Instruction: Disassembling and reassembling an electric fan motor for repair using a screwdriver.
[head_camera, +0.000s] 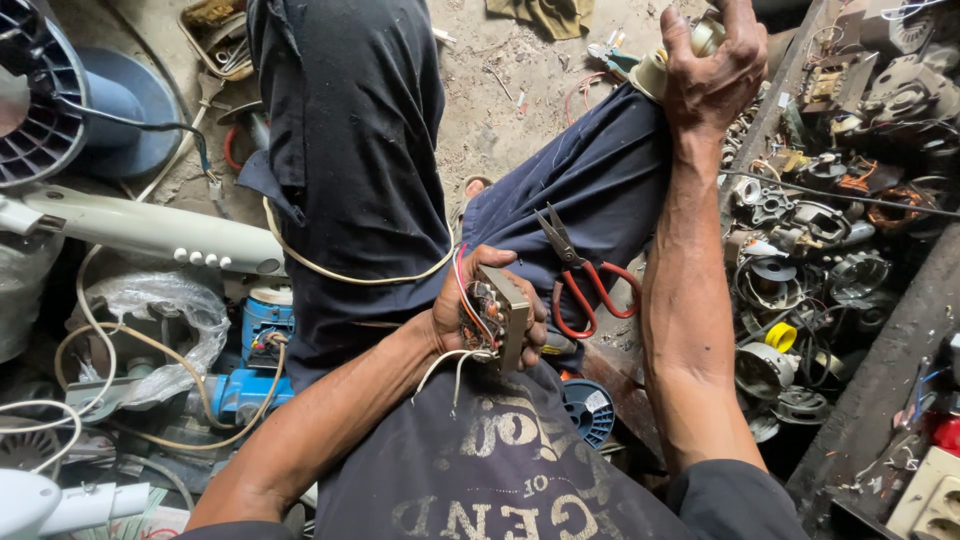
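Your left hand (470, 315) is wrapped around a small boxy motor part with a rusty wound core and red and white wires (493, 318), held over your lap, while your right hand (712, 62) is stretched out and closed on a cream plastic piece (660, 68) past your knee. Looks like you're mid-fetch, so next probably needs careful wire handling; red-handled pliers (578, 282) rest on your thigh. Only label-ish thing: a pale sticker on the blue spool (588, 408) below.

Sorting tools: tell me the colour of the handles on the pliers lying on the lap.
Red handles on the pliers, seen in the head view.
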